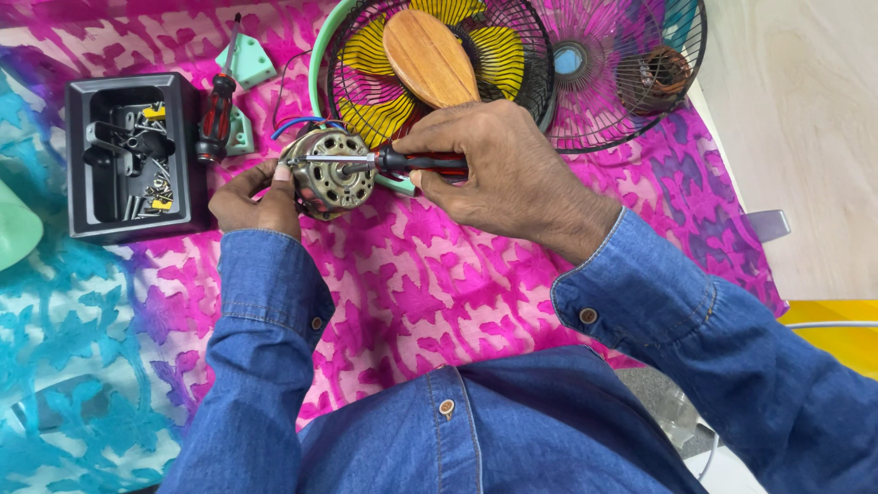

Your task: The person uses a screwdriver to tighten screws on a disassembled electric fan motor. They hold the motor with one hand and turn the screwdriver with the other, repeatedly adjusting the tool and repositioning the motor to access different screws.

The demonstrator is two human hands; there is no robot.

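Denim sleeves fill foreground; both hands work at centre of the surface, on a pink patterned cloth (412,284). Left hand (256,203) is curled around the fan motor (329,172), fingers closed on its left side & underside, holding it just off the cloth. Right hand (498,174) is closed on the red/black handle of a screwdriver (393,163). Long axis of the tool runs approx. horizontal, right to left; its tip meets the motor face at the upper left edge. Motor thus lies left of right hand, directly at left hand. Black tray (87,155), well left, holds screws & small yellow parts. Second screwdriver (218,110) lies by the tray. Wire fan guards (549,55) w/ wooden paddle (430,57) sit behind.
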